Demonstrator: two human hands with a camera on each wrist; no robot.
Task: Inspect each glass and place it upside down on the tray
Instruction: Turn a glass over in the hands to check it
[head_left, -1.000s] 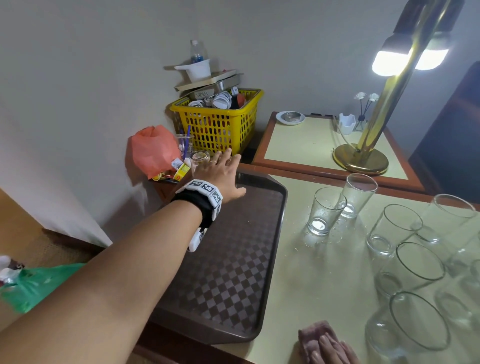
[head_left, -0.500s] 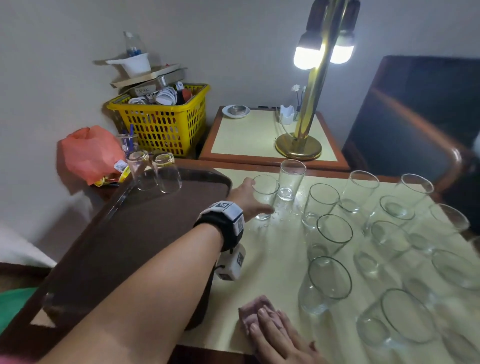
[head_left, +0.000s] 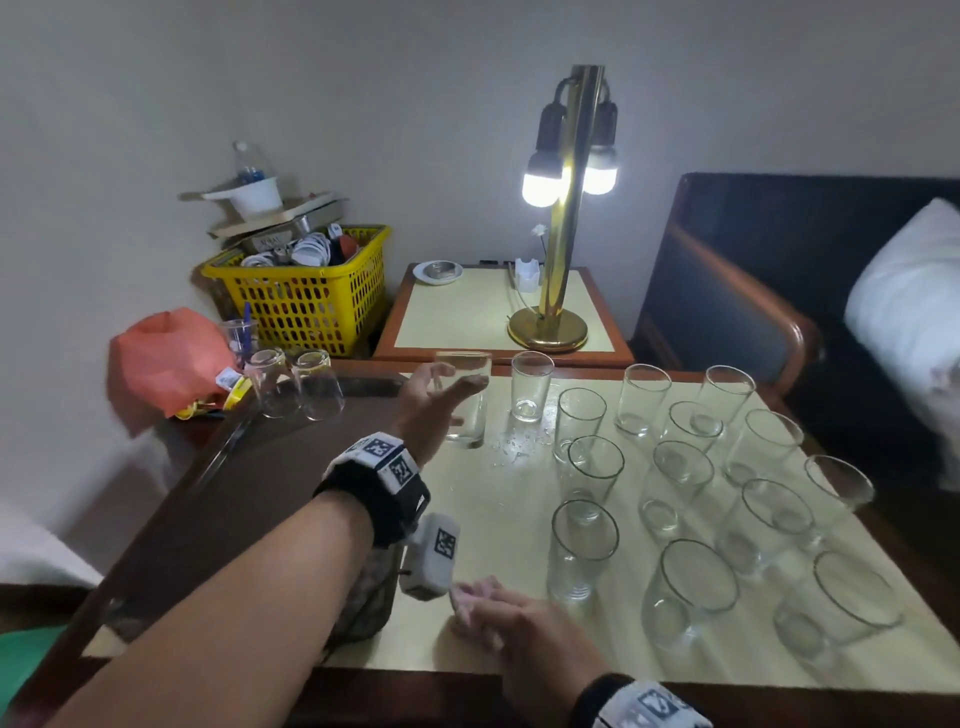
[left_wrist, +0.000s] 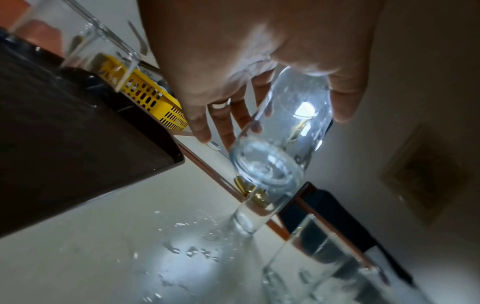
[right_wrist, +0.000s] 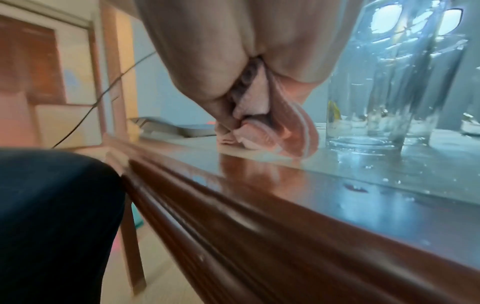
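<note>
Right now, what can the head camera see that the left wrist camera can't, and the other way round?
Only the head view shows the lit lamp, the rows of upright glasses on the table and the right hand on a pink cloth. Only the left wrist view shows the held glass's thick bottom from close up and a ring on a finger. Both show the left hand gripping a glass, the brown tray, the yellow basket and water drops.

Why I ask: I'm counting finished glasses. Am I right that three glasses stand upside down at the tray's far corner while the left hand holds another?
Not quite: two upside-down glasses stand at the far corner of the tray, not three, as the head view shows. The rest holds: the left hand grips another glass.
</note>
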